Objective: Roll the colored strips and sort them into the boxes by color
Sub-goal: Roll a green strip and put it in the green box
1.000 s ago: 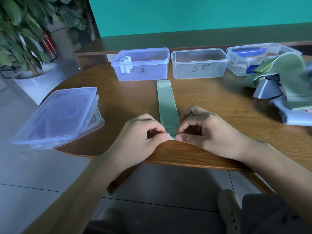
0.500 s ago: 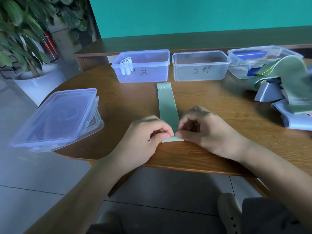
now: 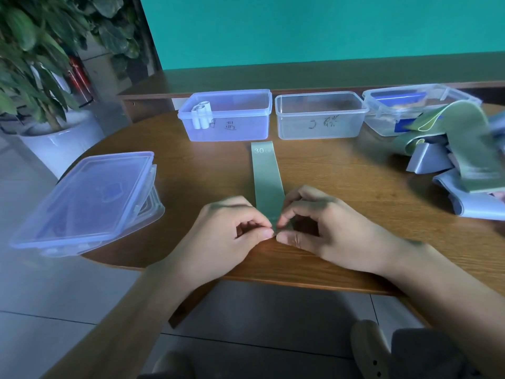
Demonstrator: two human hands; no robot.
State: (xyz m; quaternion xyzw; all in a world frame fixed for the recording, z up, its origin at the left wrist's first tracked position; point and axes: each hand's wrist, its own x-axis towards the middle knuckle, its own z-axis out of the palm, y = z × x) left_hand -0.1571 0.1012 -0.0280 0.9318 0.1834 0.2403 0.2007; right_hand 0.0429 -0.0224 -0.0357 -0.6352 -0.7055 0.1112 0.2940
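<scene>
We see the left hand (image 3: 229, 231) and right hand (image 3: 325, 228) both curled tight, pinching the near end of the green strip (image 3: 266, 184), which lies flat on the worktop (image 3: 341, 187) toward the blue box (image 3: 226, 116) and clear box (image 3: 319, 116). Loose strips (image 3: 459, 160) pile at right; lids (image 3: 87, 198) sit left, before a teal wall (image 3: 300, 28).
</scene>
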